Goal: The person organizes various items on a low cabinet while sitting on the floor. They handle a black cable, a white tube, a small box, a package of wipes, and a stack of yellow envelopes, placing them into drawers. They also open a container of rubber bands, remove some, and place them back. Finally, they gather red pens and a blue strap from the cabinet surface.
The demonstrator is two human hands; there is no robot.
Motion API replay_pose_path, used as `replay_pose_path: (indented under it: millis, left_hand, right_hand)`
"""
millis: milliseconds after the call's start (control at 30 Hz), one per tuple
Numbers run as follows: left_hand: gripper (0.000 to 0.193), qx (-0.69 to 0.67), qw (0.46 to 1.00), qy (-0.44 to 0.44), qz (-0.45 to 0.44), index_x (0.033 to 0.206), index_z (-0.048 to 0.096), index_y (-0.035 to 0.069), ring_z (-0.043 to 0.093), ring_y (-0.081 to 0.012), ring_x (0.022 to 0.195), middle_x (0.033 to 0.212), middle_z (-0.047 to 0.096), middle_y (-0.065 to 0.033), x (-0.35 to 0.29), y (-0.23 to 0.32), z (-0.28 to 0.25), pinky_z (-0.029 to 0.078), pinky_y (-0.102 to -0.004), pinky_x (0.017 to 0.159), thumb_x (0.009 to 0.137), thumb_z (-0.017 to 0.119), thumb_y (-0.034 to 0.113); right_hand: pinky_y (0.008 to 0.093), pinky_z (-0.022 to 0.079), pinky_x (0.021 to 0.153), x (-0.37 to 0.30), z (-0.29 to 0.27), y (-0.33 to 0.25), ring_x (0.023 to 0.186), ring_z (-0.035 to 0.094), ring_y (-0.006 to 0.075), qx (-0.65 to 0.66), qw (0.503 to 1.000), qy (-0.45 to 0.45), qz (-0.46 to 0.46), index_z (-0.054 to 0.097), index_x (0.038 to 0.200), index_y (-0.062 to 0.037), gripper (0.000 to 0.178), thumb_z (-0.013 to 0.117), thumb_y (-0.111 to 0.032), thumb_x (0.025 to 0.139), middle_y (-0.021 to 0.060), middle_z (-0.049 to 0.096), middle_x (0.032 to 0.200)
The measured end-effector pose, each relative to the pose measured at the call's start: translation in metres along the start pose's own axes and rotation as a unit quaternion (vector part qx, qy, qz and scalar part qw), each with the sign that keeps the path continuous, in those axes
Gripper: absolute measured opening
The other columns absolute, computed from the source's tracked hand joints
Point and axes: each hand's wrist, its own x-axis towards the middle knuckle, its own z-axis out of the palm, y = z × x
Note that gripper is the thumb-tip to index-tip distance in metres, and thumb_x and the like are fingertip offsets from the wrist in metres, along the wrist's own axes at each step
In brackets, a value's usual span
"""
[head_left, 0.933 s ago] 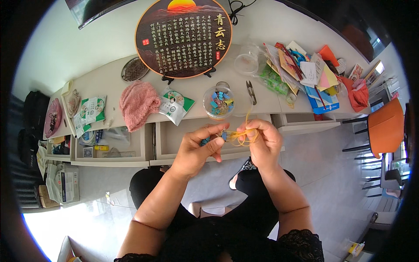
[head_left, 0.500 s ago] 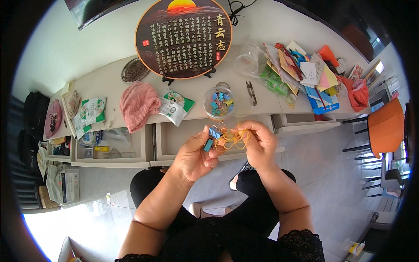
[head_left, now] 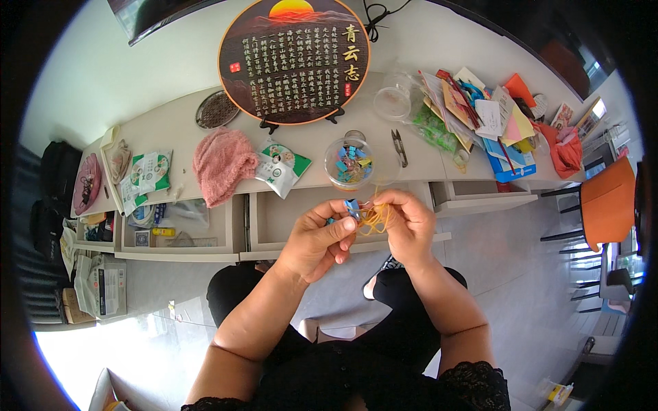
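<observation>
My left hand (head_left: pixel 314 240) is closed, thumb and fingers pinching a blue binder clip (head_left: pixel 352 205). A second, teal clip (head_left: pixel 331 221) shows only partly between its fingers. Yellow rubber bands (head_left: pixel 374 219) hang in loose loops from the closed fingertips of my right hand (head_left: pixel 411 229). The loops reach across to the clip, and I cannot tell whether they are hooked on it. Just beyond both hands, a round clear tub (head_left: pixel 348 185) on the table holds several blue, teal and yellow clips.
Open drawers (head_left: pixel 281 236) jut out below the hands. Small thread snips (head_left: pixel 399 148) lie right of the tub. A pink cloth (head_left: pixel 223 166) and a green-white packet (head_left: pixel 282 168) are to its left, a round plaque (head_left: pixel 295 65) behind. Papers (head_left: pixel 473 113) pile up at right.
My left thumb has moved over the clips, so the teal one is now mostly covered. The blue clip has shifted slightly right, nearer the rubber bands. The view has shifted a little.
</observation>
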Motion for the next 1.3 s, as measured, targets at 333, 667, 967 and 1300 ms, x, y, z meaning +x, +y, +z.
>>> replay_pose_path:
  millis: [333,667,967,1300]
  left_hand:
    - [0.026,0.249,0.942,0.129,0.182,0.109,0.059,-0.001,0.051,-0.006,0.06,0.084,0.055,-0.0045,0.002,-0.006,0.004,0.039,-0.0197,0.043,0.088,0.063,0.014]
    - [0.015,0.43,0.818,0.176,0.34,0.097,0.069,0.0,0.055,-0.0079,0.063,0.086,0.063,-0.0066,0.005,-0.007,-0.006,0.043,-0.0197,0.055,0.084,0.066,0.007]
    - [0.017,0.421,0.832,0.174,0.318,0.096,0.069,0.0,0.048,-0.0041,0.054,0.083,0.062,-0.0047,0.004,0.008,-0.008,0.038,-0.0179,0.045,0.082,0.068,0.009]
    - [0.017,0.199,0.952,0.21,0.096,0.091,0.066,0.0,0.053,-0.0092,0.055,0.075,0.063,-0.0064,0.004,0.01,-0.004,0.039,-0.0204,0.046,0.083,0.068,0.015]
  right_hand:
    - [0.0245,0.049,0.075,-0.001,0.004,-0.005,0.084,0.062,0.0141,-0.049,0.998,-0.035,-0.015,0.059,0.095,0.003,0.009,0.056,-0.001,0.089,0.0102,0.065,0.093]
    - [0.0269,0.05,0.072,-0.001,0.008,-0.003,0.082,0.065,0.0182,-0.089,0.993,-0.071,-0.038,0.061,0.093,0.0007,0.008,0.058,0.0,0.085,0.0125,0.067,0.095]
    - [0.0312,0.052,0.074,-0.004,0.01,-0.016,0.083,0.065,0.0204,-0.008,0.996,-0.059,-0.069,0.055,0.098,0.0016,0.01,0.055,-0.006,0.09,0.0175,0.065,0.097]
    - [0.0303,0.052,0.08,0.005,-0.002,0.001,0.089,0.063,0.0183,0.127,0.985,-0.077,0.088,0.054,0.105,0.0037,0.015,0.053,-0.004,0.092,0.0179,0.064,0.105]
